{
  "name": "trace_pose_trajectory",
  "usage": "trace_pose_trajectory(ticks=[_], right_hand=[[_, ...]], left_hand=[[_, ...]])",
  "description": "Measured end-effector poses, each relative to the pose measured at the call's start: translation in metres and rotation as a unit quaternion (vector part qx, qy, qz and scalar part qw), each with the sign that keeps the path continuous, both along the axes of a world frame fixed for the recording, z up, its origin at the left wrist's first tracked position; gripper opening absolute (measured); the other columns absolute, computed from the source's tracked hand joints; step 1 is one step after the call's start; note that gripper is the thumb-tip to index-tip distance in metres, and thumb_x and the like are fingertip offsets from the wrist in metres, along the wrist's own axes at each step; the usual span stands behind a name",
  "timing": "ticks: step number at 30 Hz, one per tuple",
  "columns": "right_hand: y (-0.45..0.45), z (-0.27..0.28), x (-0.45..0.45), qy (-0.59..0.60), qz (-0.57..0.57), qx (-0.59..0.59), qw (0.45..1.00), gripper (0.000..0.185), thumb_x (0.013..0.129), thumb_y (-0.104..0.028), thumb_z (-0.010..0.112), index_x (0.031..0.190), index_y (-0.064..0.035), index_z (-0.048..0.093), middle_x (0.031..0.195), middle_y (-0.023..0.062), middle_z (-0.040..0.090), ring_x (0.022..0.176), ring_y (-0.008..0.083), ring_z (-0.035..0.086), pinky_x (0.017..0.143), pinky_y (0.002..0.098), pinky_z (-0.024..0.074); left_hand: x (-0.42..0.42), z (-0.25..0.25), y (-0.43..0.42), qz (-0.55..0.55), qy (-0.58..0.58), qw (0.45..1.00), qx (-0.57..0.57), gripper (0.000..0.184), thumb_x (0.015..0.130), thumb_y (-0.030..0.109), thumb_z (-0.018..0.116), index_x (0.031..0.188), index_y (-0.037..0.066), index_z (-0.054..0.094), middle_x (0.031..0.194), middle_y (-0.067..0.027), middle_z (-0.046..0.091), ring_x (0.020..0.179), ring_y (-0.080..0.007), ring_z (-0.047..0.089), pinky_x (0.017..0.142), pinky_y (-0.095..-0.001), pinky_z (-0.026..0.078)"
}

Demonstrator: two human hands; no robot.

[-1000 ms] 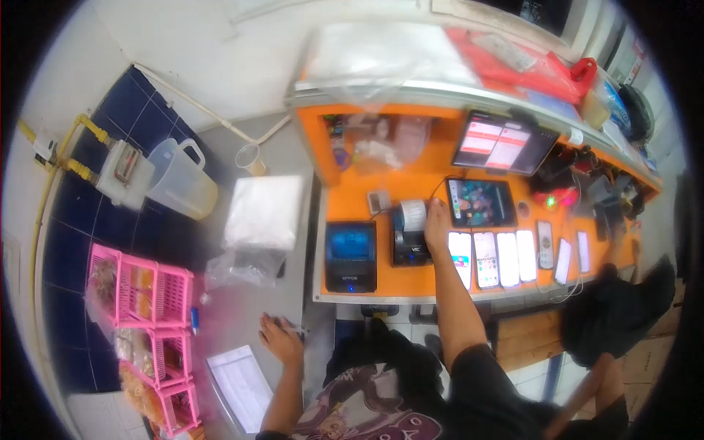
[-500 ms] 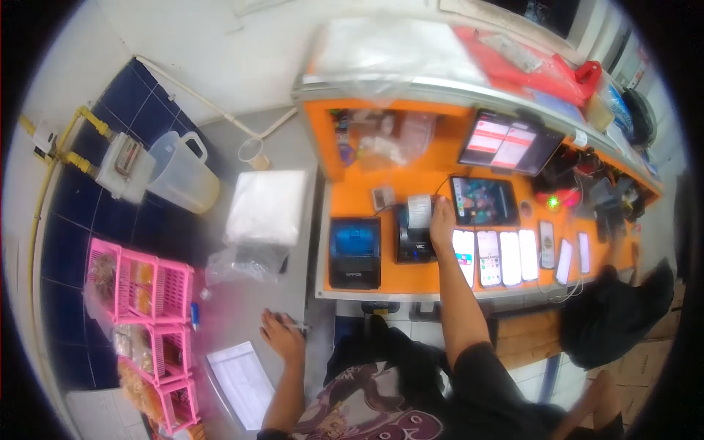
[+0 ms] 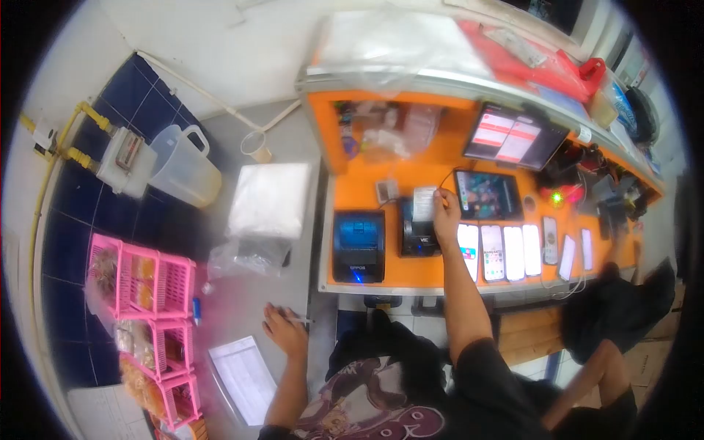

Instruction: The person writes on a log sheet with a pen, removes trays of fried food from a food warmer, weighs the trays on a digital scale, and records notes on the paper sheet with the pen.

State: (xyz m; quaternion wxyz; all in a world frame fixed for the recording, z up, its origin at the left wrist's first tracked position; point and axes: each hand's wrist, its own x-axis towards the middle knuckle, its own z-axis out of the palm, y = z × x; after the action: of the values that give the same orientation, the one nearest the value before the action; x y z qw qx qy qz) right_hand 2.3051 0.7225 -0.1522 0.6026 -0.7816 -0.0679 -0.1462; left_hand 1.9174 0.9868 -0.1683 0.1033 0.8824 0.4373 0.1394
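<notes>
My right hand (image 3: 446, 217) is closed at the edge of a white receipt (image 3: 423, 205). That paper sticks up out of a small black receipt printer (image 3: 419, 239) on the orange desk. To its left is a bigger black printer (image 3: 359, 249) with a blue-tinted top. My left hand (image 3: 286, 334) rests on the grey metal counter (image 3: 242, 308), with a slim pale pen (image 3: 302, 320) held between its fingers. Just below that hand lies a white printed slip or pad (image 3: 242, 375).
Several phones (image 3: 493, 253) line the desk's front, below a tablet (image 3: 485, 195) and a monitor (image 3: 513, 137). Pink baskets (image 3: 169, 290), a blue marker (image 3: 196, 312), a jug (image 3: 183, 169) and plastic bags (image 3: 270, 198) are at left. Another person's arm (image 3: 598, 378) is at lower right.
My right hand has closed on the receipt, which stood beside its fingers before. My left hand stays on the counter. The other person's arm at lower right has shifted.
</notes>
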Motion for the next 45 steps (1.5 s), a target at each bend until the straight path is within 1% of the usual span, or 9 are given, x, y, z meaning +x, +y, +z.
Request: trace_pose_trajectory(ticks=[2, 4, 8, 10, 11, 13, 17, 19, 45], right_hand=[[0.001, 0.004, 0.001, -0.006, -0.003, 0.012, 1.0, 0.027, 0.099, -0.022, 0.061, 0.108, 0.0025, 0.065, 0.11, 0.01, 0.063, 0.105, 0.0189, 0.058, 0.095, 0.031, 0.0446], [0.002, 0.006, -0.001, -0.003, -0.017, 0.007, 1.0, 0.025, 0.099, -0.022, 0.061, 0.105, 0.0024, 0.066, 0.111, 0.017, 0.063, 0.103, 0.0274, 0.061, 0.093, 0.036, 0.0479], [0.0, 0.006, -0.002, 0.014, -0.003, 0.014, 1.0, 0.026, 0.099, -0.022, 0.061, 0.105, 0.0031, 0.065, 0.111, 0.0171, 0.063, 0.102, 0.0268, 0.061, 0.091, 0.0357, 0.0485], [0.001, 0.006, -0.002, 0.037, 0.004, 0.037, 0.999, 0.028, 0.101, -0.024, 0.06, 0.107, 0.0026, 0.064, 0.109, 0.01, 0.062, 0.103, 0.0177, 0.058, 0.092, 0.0303, 0.0453], [0.001, 0.007, 0.001, 0.034, 0.003, 0.04, 0.999, 0.028, 0.101, -0.024, 0.06, 0.107, 0.0026, 0.064, 0.109, 0.01, 0.062, 0.103, 0.0177, 0.058, 0.092, 0.0303, 0.0453], [0.002, 0.008, 0.0, 0.026, -0.004, 0.015, 1.0, 0.029, 0.101, -0.025, 0.06, 0.107, 0.0027, 0.064, 0.11, 0.0097, 0.062, 0.102, 0.0176, 0.058, 0.092, 0.0305, 0.0457], [0.001, 0.004, -0.002, 0.007, -0.002, 0.017, 1.0, 0.027, 0.101, -0.023, 0.059, 0.105, 0.0037, 0.065, 0.106, 0.0147, 0.061, 0.098, 0.0237, 0.061, 0.089, 0.0339, 0.0482], [0.004, 0.005, 0.0, -0.004, 0.002, 0.039, 0.999, 0.027, 0.101, -0.023, 0.059, 0.106, 0.0036, 0.064, 0.106, 0.0145, 0.061, 0.097, 0.0233, 0.06, 0.089, 0.0338, 0.0479], [0.001, 0.006, 0.001, 0.007, -0.001, -0.01, 1.0, 0.028, 0.102, -0.024, 0.057, 0.105, 0.0036, 0.063, 0.106, 0.0174, 0.062, 0.099, 0.0271, 0.062, 0.088, 0.0355, 0.0484]], left_hand=[[0.004, 0.002, 0.0, 0.001, -0.004, 1.0, -0.006, 0.051, 0.102, 0.026, 0.047, 0.142, -0.005, 0.042, 0.145, -0.0231, 0.048, 0.141, -0.0359, 0.038, 0.116, -0.0536, 0.022], [0.005, -0.001, 0.0, 0.017, -0.036, 0.999, -0.011, 0.038, 0.102, 0.028, 0.046, 0.125, -0.002, 0.052, 0.145, -0.0209, 0.049, 0.142, -0.0353, 0.036, 0.117, -0.0543, 0.02], [0.0, -0.004, 0.001, 0.004, -0.034, 0.999, 0.003, 0.039, 0.103, 0.029, 0.046, 0.125, -0.002, 0.051, 0.145, -0.0209, 0.049, 0.143, -0.035, 0.036, 0.117, -0.0541, 0.02], [0.001, -0.003, 0.001, -0.006, -0.027, 1.0, 0.004, 0.039, 0.103, 0.029, 0.045, 0.125, -0.003, 0.051, 0.146, -0.0206, 0.049, 0.142, -0.0351, 0.036, 0.117, -0.0541, 0.02], [0.003, -0.003, 0.002, -0.007, -0.029, 1.0, 0.006, 0.039, 0.103, 0.029, 0.045, 0.125, -0.003, 0.051, 0.146, -0.0206, 0.049, 0.142, -0.0351, 0.036, 0.117, -0.0541, 0.02], [0.002, -0.003, 0.003, 0.001, -0.001, 1.0, 0.006, 0.051, 0.101, 0.026, 0.049, 0.141, -0.005, 0.043, 0.146, -0.022, 0.048, 0.141, -0.0358, 0.038, 0.116, -0.0544, 0.024], [-0.001, -0.004, 0.001, -0.004, -0.009, 1.0, 0.0, 0.05, 0.101, 0.026, 0.048, 0.141, -0.004, 0.043, 0.146, -0.022, 0.047, 0.141, -0.0363, 0.038, 0.116, -0.0545, 0.023], [0.003, -0.001, 0.001, 0.003, -0.041, 0.999, 0.0, 0.04, 0.102, 0.028, 0.047, 0.126, -0.003, 0.051, 0.146, -0.0223, 0.048, 0.142, -0.0359, 0.037, 0.116, -0.055, 0.02], [0.002, -0.003, 0.002, -0.003, -0.046, 0.999, -0.003, 0.032, 0.103, 0.026, 0.047, 0.118, -0.001, 0.053, 0.147, -0.0228, 0.047, 0.142, -0.0367, 0.037, 0.116, -0.0551, 0.02]])
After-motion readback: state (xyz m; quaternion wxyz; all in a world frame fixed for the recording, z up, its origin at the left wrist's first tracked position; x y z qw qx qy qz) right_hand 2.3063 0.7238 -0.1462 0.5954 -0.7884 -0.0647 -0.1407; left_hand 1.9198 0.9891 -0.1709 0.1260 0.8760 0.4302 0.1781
